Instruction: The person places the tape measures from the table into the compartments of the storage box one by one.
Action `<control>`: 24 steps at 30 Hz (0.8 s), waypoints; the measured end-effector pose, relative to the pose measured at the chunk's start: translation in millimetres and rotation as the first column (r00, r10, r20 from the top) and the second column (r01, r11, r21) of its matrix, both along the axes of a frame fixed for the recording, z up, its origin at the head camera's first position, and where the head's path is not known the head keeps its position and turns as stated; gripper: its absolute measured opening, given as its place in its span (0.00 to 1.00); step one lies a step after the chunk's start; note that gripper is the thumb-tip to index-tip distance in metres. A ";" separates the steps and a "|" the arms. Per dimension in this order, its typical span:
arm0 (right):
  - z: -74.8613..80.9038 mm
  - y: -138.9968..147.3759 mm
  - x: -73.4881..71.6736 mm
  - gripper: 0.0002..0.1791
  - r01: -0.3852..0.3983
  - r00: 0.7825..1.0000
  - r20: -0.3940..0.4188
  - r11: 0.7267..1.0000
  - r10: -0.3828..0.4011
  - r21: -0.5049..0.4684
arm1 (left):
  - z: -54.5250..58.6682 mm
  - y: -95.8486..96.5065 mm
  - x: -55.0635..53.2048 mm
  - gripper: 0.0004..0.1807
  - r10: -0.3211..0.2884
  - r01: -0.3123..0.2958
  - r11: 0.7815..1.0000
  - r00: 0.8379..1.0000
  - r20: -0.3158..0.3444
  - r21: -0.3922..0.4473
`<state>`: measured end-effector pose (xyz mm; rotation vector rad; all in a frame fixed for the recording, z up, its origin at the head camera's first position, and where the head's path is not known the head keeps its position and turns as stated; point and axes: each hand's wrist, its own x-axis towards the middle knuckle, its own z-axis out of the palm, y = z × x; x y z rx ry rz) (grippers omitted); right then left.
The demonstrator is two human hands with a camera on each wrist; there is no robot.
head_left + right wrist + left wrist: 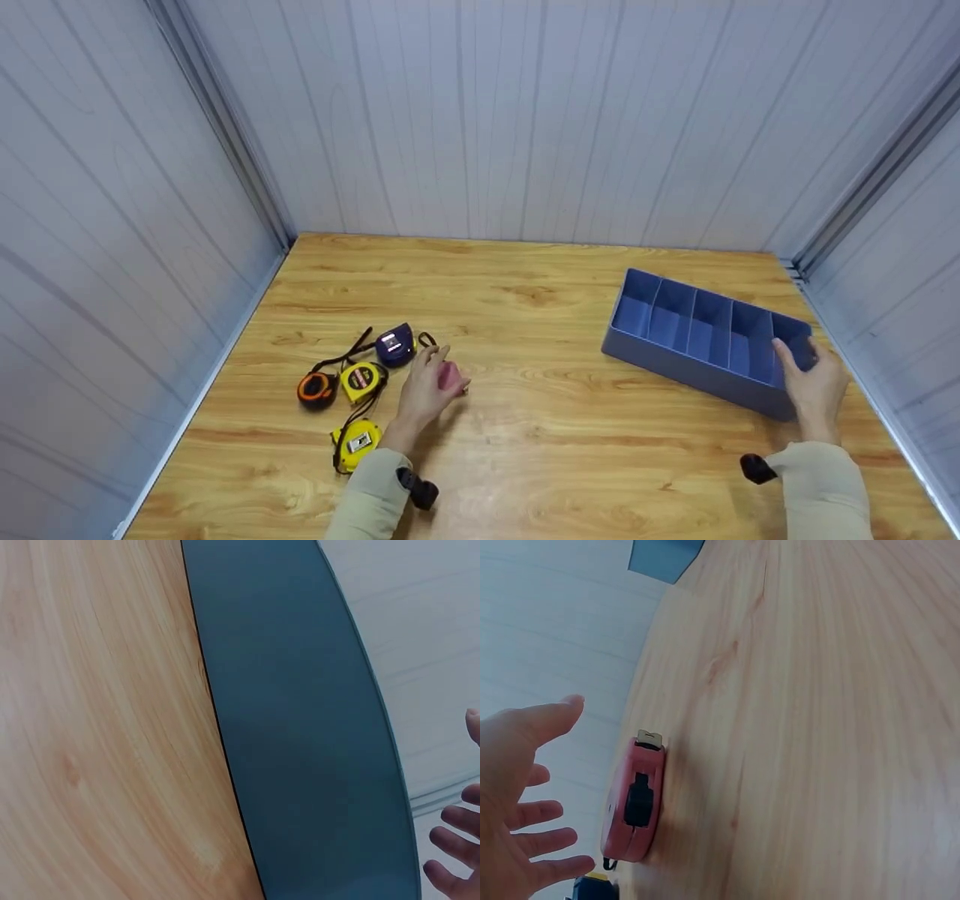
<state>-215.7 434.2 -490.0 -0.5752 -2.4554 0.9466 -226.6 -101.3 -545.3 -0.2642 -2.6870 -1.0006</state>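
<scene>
A pink tape measure (451, 377) stands on edge on the wooden table; its black button and metal tip face the left wrist view. My left hand (422, 390) is right beside it, partly covering it in the head view. In the left wrist view that hand (514, 817) has its thumb and fingers spread, with a gap to the tape measure (634, 802). At the right, a blue divided box (690, 367) sits slantwise. Over its near right end hovers my right hand (817, 386), and its fingers (454, 840) look spread beyond the rim in the right wrist view.
Left of my left hand lie a navy tape measure (395, 345), an orange-and-black one (316, 391), a yellow one (361, 381) and a second yellow one (359, 444), their black straps trailing between them. White panel walls (495, 120) enclose the table at the back and sides.
</scene>
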 end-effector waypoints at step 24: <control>-25.5 23.4 12.0 0.32 0.153 0.986 0.091 0.976 -0.140 -0.156 | -13.7 -2.8 0.2 0.36 0.012 -0.013 1.000 0.996 0.087 0.017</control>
